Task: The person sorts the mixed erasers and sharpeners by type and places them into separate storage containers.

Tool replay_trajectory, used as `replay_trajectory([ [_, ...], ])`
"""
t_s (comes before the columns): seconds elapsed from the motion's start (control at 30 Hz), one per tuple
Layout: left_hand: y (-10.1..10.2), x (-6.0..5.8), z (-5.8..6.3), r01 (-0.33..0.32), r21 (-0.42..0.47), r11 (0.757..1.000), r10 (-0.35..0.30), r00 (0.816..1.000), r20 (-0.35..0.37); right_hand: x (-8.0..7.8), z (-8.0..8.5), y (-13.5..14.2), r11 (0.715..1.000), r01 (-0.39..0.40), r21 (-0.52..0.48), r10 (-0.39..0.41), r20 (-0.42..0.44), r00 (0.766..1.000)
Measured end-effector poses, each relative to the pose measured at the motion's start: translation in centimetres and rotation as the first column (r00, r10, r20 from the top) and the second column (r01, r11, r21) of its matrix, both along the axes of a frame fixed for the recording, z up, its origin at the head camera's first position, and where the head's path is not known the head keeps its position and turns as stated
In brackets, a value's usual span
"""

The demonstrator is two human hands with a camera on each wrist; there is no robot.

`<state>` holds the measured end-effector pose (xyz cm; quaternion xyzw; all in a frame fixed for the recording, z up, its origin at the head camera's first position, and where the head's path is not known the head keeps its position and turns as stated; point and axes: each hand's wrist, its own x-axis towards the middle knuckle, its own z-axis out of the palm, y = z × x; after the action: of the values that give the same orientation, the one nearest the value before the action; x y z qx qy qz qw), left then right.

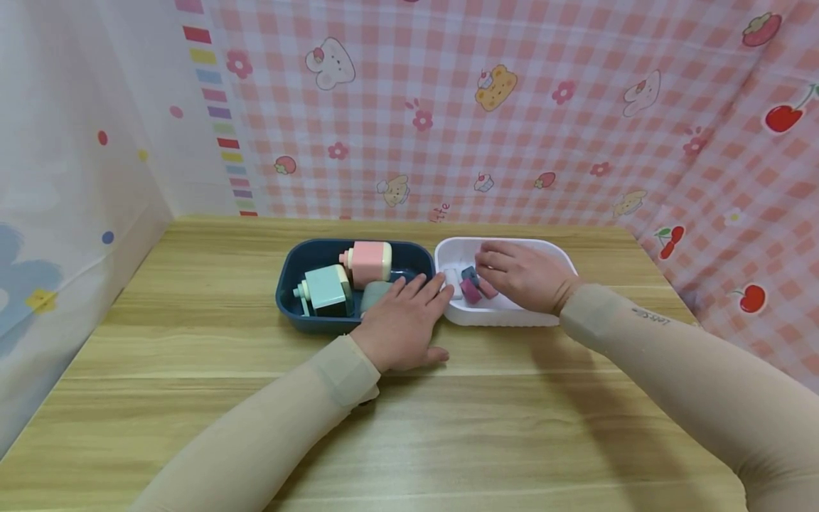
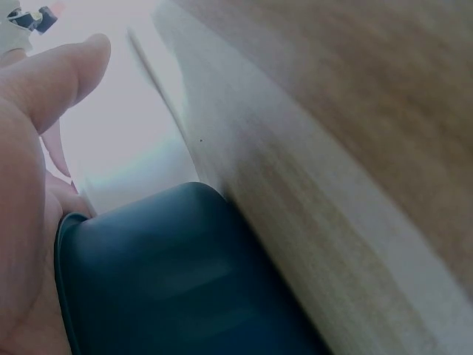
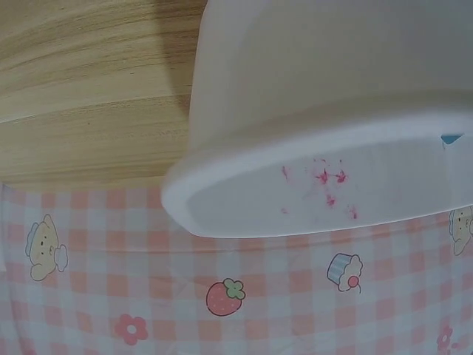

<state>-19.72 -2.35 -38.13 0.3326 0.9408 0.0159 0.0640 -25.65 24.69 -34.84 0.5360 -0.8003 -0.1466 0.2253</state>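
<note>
My left hand lies over the right end of a dark blue basin, its fingers straight and its fingertips at the white basin's near left rim. A grey-green thing is partly hidden beside this hand. Inside the white basin, my right hand reaches in from the right; its thumb and whatever is under its fingers are hidden. Near its fingertips lie a white piece, a blue-grey piece, a magenta piece and a pink piece.
In the dark blue basin lie a boxy mint-and-cream thing and a pink-and-cream one, each with a stepped knob. Both basins stand side by side on a wooden table. Patterned cloth hangs behind. Pink marks show inside the white basin.
</note>
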Motion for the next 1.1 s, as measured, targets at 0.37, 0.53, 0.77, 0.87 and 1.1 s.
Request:
replay_trajectory([
  [0.37,0.03,0.07,0.14,-0.004,0.0,1.0,0.004,1.0,0.007,0.05,-0.08,-0.16,1.0,-0.003,-0.001,0.003,0.015,1.0],
  [0.53,0.03,0.05,0.11,-0.001,0.001,1.0,0.001,1.0,0.001,0.12,-0.21,-0.18,1.0,-0.001,-0.009,0.001,0.017,1.0],
  [0.77,0.01,0.08,0.14,0.002,0.002,1.0,-0.002,1.0,0.003,0.24,-0.47,0.06,1.0,-0.009,-0.011,0.009,0.001,1.0],
  [0.87,0.02,0.1,0.18,0.001,0.005,1.0,-0.001,1.0,0.003,0.23,-0.61,0.12,1.0,-0.01,-0.025,0.01,0.0,1.0],
  [1.1,0.02,0.09,0.16,-0.002,0.011,1.0,0.002,1.0,0.006,0.22,-0.81,0.0,0.998,-0.021,-0.063,0.021,-0.004,1.0],
])
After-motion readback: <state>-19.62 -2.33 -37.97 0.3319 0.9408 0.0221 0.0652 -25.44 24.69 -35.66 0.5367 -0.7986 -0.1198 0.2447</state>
